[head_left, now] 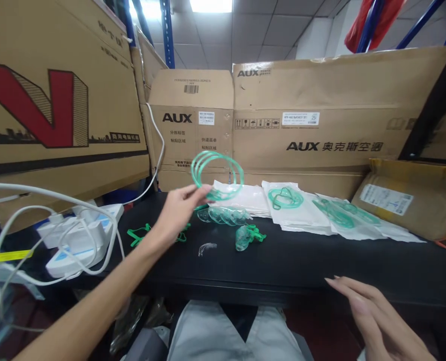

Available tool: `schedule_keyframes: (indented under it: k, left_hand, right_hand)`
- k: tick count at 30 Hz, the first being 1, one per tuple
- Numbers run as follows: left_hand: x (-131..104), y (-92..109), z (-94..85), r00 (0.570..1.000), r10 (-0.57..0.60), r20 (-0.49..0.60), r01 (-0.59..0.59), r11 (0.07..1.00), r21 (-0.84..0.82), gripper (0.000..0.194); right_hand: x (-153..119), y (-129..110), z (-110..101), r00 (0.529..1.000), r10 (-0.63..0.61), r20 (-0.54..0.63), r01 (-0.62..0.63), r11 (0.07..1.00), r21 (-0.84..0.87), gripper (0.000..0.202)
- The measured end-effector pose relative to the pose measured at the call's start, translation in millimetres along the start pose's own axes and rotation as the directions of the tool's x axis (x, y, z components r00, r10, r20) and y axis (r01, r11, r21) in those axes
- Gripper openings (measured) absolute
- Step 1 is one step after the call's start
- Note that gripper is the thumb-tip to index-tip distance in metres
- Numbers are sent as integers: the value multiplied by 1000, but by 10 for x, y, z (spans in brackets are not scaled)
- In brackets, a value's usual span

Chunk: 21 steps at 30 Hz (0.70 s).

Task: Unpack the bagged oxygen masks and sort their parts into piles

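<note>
My left hand [180, 210] pinches a coil of green tubing [197, 170] at its lower left side and holds it up above the back of the black table. Under the coil lies a row of clear green-tinted masks [225, 215]. A single mask [241, 239] with a bright green strap rests in front of them. Nearby are some thin curved strips [207, 247], and green straps [138, 234] lie partly behind my left forearm. Over the table's front edge at the right, my right hand [377, 318] has its fingers stretched out and holds nothing visible.
White packets [298, 215] with green tubing on or in them lie along the back right. A power strip [83, 240] with looping white cables occupies the left. Large cardboard boxes [320, 115] wall off the back; a smaller taped carton [414, 198] stands at right.
</note>
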State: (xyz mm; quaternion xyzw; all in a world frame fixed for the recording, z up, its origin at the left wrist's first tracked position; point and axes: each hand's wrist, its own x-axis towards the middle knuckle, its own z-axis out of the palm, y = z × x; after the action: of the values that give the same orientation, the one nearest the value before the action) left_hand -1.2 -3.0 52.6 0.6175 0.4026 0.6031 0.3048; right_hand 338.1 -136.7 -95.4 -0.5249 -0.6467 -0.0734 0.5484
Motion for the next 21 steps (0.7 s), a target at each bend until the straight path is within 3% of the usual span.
schedule_keyframes:
  k: [4,9,13,16,19,21]
  left_hand:
    - [601,-224,-242,992,-50,-113,45,998,-46,35]
    - [1000,-512,-387,969,-188,-162,189,982,-12,20]
    - [1124,-673,-498,933,-313,-178,341,928,153,18]
    - [1127,-726,-604,917,-342,-204,393,856,335,20]
    - [1074,-679,-646,945,-251,-210,324,803,500,25]
    - [1007,-591,-600,975,-174,-138,222,788,575,31]
  right_hand:
    - [9,21,6,1000,11,23,-11,1000,2,27]
    - [42,10,16,998,-15,59,13,999,36,27]
    - [69,39,16,993,-70,91,65,996,56,28]
    - [85,25,18,987,-128,94,121,990,74,26]
    - [106,-31,25,986,-153,74,146,986,84,24]
    - [138,-73,31,985,-162,64,156,984,91,23]
